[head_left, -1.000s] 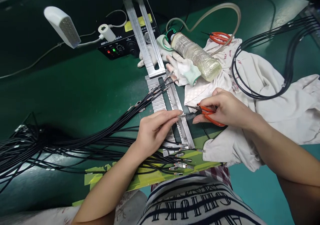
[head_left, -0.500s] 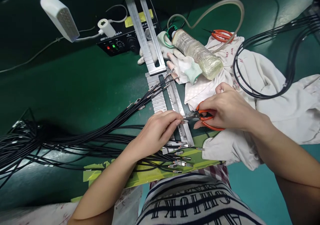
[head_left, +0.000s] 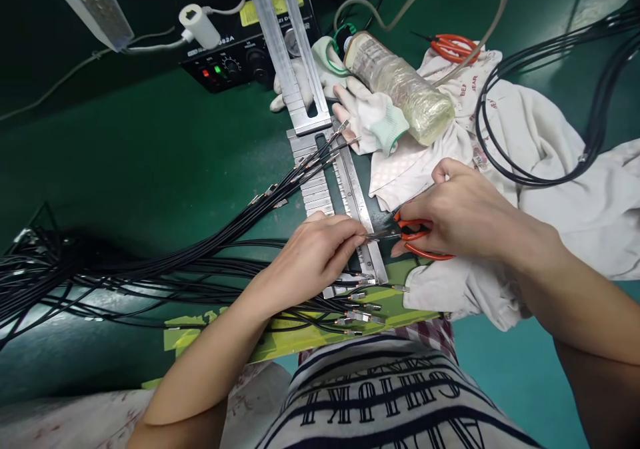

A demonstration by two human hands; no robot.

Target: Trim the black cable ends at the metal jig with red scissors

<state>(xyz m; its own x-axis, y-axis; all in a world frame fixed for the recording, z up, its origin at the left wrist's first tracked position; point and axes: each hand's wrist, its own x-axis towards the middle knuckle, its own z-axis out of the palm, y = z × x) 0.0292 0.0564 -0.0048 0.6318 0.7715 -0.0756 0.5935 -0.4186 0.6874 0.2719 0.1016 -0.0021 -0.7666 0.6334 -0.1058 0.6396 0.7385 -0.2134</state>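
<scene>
My left hand (head_left: 320, 249) is closed in a pinch, thumb against forefinger, on the end of a thin black cable. Only its tip shows past my fingers. Wrapped around orange-handled pliers (head_left: 425, 241), my right hand (head_left: 455, 212) points their metal jaws left, at the cable tip. Whether the jaws grip the tip is too small to tell. Beneath my left hand lies a slotted metal fixture (head_left: 316, 192). Black cables (head_left: 200, 256) with metal connectors run in from the left, some across the fixture. More connector ends (head_left: 357, 316) lie below my left hand.
Behind the fixture stand a black control box (head_left: 230, 59) and a white lamp (head_left: 95, 6). A wrapped bottle (head_left: 400, 89), a white glove (head_left: 367, 116) and second orange-handled pliers (head_left: 454, 48) rest by white cloth (head_left: 540, 129). Coiled black cable (head_left: 595, 122) lies at right. Yellow-green tape (head_left: 285, 348) lines the front edge.
The view has shifted slightly, so the background sits higher in the picture. My hands keep their hold, and the pliers' jaws have moved slightly relative to the cable tip.
</scene>
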